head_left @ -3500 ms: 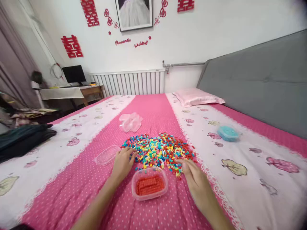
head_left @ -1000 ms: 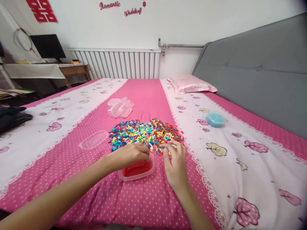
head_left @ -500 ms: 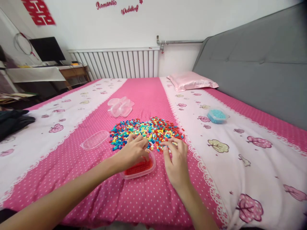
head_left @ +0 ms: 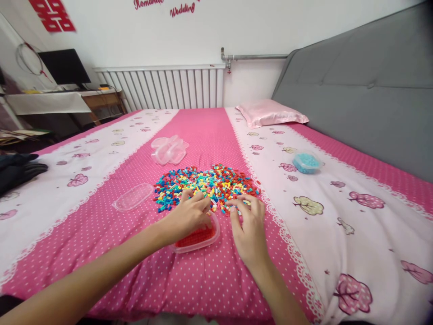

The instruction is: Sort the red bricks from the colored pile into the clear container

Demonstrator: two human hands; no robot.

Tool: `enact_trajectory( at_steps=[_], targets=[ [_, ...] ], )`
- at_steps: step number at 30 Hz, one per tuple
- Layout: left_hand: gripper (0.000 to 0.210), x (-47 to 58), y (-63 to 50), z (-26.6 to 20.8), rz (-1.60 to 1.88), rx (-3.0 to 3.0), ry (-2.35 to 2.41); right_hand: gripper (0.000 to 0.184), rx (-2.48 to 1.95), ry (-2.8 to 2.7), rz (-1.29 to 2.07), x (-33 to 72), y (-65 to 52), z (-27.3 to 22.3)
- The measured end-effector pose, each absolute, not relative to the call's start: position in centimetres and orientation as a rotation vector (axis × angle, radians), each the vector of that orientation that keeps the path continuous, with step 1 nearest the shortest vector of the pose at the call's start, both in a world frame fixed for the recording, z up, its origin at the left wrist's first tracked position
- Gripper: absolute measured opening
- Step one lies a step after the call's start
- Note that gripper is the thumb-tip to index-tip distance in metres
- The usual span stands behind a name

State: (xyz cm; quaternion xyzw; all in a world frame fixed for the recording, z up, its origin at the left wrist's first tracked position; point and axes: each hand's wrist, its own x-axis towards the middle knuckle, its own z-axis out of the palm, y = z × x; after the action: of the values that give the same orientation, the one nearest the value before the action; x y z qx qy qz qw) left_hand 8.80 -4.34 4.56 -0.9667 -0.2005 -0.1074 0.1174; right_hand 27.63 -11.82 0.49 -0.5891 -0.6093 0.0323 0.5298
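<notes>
A loose pile of small, colourful building bricks (head_left: pixel 203 183) lies on the pink bedspread. In front of it stands a clear plastic box (head_left: pixel 199 247) with red bricks (head_left: pixel 194 238) inside. My left hand (head_left: pixel 191 212) is over the box's far side, its fingers curled down and closed; what they hold, if anything, is hidden. At the pile's near right edge is my right hand (head_left: pixel 248 225), fingers partly stretched and apart from the thumb, with no brick visible in it.
Left of the pile lies a clear oval lid (head_left: pixel 133 197). Beyond it sits a clear, petal-shaped tray (head_left: pixel 169 150). To the right is a box of light-blue pieces (head_left: pixel 307 162). A pink pillow (head_left: pixel 270 113) lies by the grey headboard (head_left: pixel 365 85), and a black glove (head_left: pixel 22 171) at far left.
The view has shifted very slightly. Both hands stay in almost the same places, and the pile and boxes look unchanged.
</notes>
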Motion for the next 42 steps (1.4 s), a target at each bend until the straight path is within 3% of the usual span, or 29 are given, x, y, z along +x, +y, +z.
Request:
enact_trajectory(
  at_steps=[42],
  targets=[
    [0.020,9.19,-5.00,5.13,-0.210,-2.642,-0.471,0.026,-1.409,-1.482,0.077,27.67,-11.80,0.40]
  ],
)
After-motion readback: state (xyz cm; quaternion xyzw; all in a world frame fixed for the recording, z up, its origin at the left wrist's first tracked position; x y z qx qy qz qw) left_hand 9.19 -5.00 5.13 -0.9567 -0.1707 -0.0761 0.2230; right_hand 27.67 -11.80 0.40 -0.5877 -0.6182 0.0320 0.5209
